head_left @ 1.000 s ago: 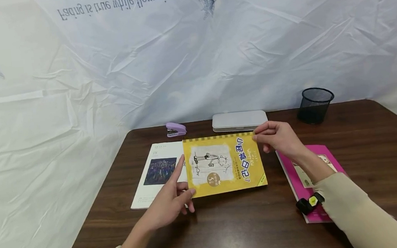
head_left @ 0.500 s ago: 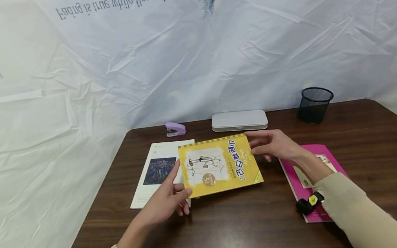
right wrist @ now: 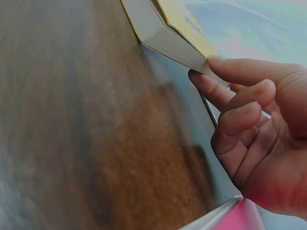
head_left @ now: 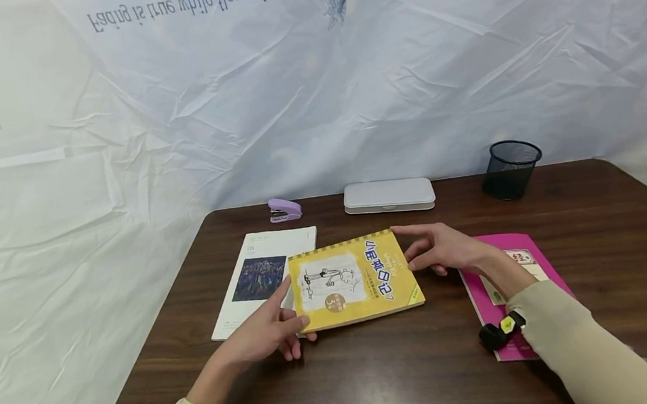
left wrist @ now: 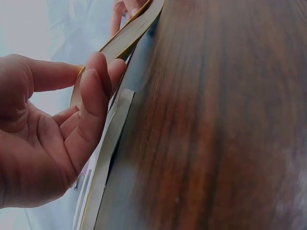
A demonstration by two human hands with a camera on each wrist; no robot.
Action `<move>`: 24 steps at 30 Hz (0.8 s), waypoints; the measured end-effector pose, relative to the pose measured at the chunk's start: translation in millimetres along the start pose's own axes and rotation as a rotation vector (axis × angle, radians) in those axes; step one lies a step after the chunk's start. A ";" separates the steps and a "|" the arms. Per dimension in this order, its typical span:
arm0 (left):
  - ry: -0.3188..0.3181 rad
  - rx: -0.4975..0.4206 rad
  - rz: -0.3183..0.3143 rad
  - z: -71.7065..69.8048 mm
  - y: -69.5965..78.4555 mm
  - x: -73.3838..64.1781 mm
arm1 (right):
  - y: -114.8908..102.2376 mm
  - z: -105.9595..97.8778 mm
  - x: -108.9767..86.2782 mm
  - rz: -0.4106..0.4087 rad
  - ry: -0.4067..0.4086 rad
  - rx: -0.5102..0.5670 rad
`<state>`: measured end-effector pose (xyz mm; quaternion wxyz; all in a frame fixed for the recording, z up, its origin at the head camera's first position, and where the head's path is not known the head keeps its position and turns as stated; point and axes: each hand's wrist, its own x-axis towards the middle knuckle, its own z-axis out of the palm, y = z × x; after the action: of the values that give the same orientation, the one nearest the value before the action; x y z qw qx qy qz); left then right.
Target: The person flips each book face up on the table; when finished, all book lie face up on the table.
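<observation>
A yellow paperback book (head_left: pixel 359 282) with a cartoon figure on its cover lies tilted between both hands, its left part over a white book (head_left: pixel 261 278). My left hand (head_left: pixel 268 329) pinches its near left corner, thumb on the cover and fingers underneath, as the left wrist view also shows around the book's page edge (left wrist: pixel 129 36). On the opposite side my right hand (head_left: pixel 445 247) holds the right edge between thumb and index finger. In the right wrist view the thumb sits at the yellow cover's edge (right wrist: pixel 187 24), the other fingers curled below.
Behind stand a purple stapler (head_left: pixel 285 210), a white pencil case (head_left: pixel 389 196) and a black mesh pen holder (head_left: pixel 511 171). Under the right forearm lies a pink book (head_left: pixel 518 345). The dark wooden table (head_left: pixel 373 377) meets a pale fabric backdrop (head_left: pixel 349 97).
Both hands have brought the yellow book left and toward the person, lowering it. It now tilts more, its right side angled upward in view, and its left part overlaps the white book.
</observation>
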<state>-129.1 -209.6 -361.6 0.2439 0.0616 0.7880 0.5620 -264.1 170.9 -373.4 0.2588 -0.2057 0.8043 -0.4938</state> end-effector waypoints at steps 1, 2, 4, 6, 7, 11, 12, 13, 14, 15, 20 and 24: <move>-0.005 -0.003 -0.002 -0.2 -0.5 0.4 | 0.4 0.5 0.3 0.004 0.000 -0.003; -0.009 -0.005 -0.006 -0.4 -1.0 0.7 | 0.7 1.1 0.3 0.005 -0.003 -0.004; -0.016 -0.005 -0.014 -0.7 -2.0 1.4 | 1.2 1.9 0.2 0.011 -0.005 -0.009; -0.022 -0.001 -0.027 -0.9 -2.9 1.7 | 1.3 2.6 0.1 0.014 -0.011 -0.011; -0.025 0.003 -0.033 -1.0 -3.3 1.7 | 1.3 2.9 0.3 0.015 -0.014 -0.014; -0.037 0.021 -0.052 -1.1 -4.1 0.9 | 1.3 4.0 0.8 0.015 -0.031 -0.022; -0.038 0.027 -0.053 -0.9 -4.2 0.6 | 1.4 4.1 0.9 0.016 -0.036 -0.021; -0.039 0.031 -0.055 -0.9 -4.2 0.4 | 1.6 4.2 1.0 0.015 -0.040 -0.021; -0.039 0.036 -0.057 -0.8 -4.1 0.1 | 1.8 4.2 1.1 0.016 -0.046 -0.019; -0.038 0.041 -0.058 -0.8 -3.9 -0.1 | 2.0 4.0 1.2 0.020 -0.051 -0.018; -0.026 0.067 -0.064 -0.2 -2.6 -1.1 | 2.6 2.2 1.8 0.039 -0.079 0.006; -0.015 0.084 -0.079 -0.1 -1.2 -1.3 | 2.6 1.1 1.9 0.051 -0.100 0.023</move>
<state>-127.8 -210.6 -362.3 0.2690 0.0449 0.8108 0.5179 -265.1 170.1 -376.5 0.3133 -0.2066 0.7897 -0.4853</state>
